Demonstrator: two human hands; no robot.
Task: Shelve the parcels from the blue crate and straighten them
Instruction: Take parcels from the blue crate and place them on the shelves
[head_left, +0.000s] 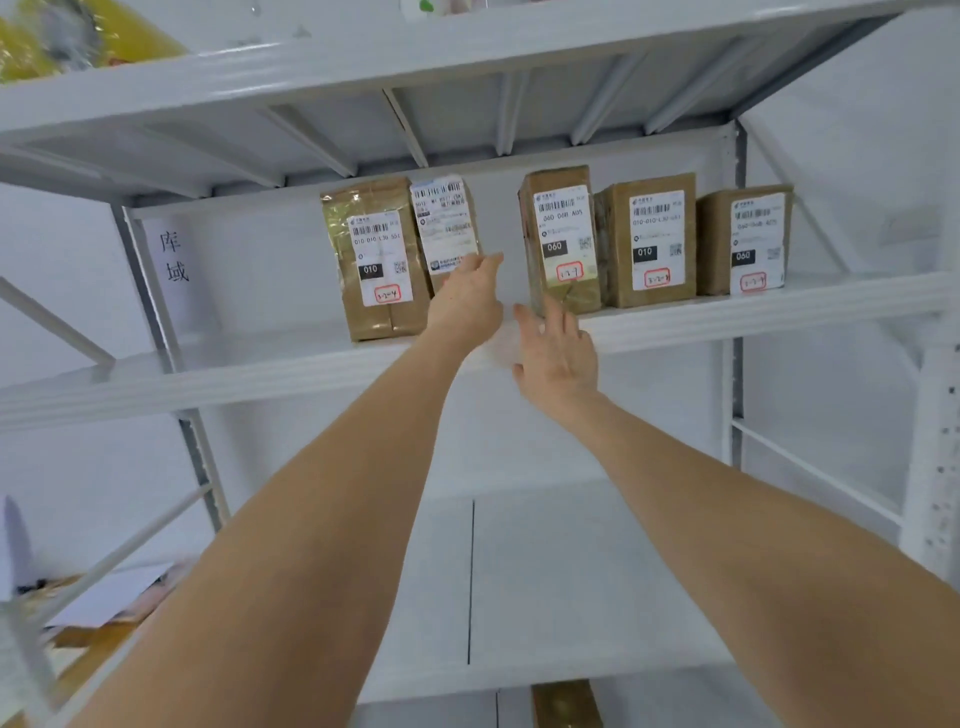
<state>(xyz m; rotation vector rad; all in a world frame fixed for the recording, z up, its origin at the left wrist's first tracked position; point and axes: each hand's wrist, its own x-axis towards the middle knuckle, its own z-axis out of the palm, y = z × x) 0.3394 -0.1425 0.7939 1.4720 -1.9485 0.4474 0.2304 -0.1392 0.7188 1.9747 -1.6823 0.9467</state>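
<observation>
While left grip (467, 296) touches tilted parcel (444, 228), right grip (558, 353) touches 060 parcel (563, 234).

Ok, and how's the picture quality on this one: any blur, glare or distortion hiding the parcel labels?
Head view: the light is even and soft, with no hard shadows. The shelf beam slants and curves from the wide lens. The top-left and lower-left corners are smeared. There is mild glare on the tape of the leftmost parcel. Large label digits read, small print is soft. The right hand is slightly blurred.
</observation>
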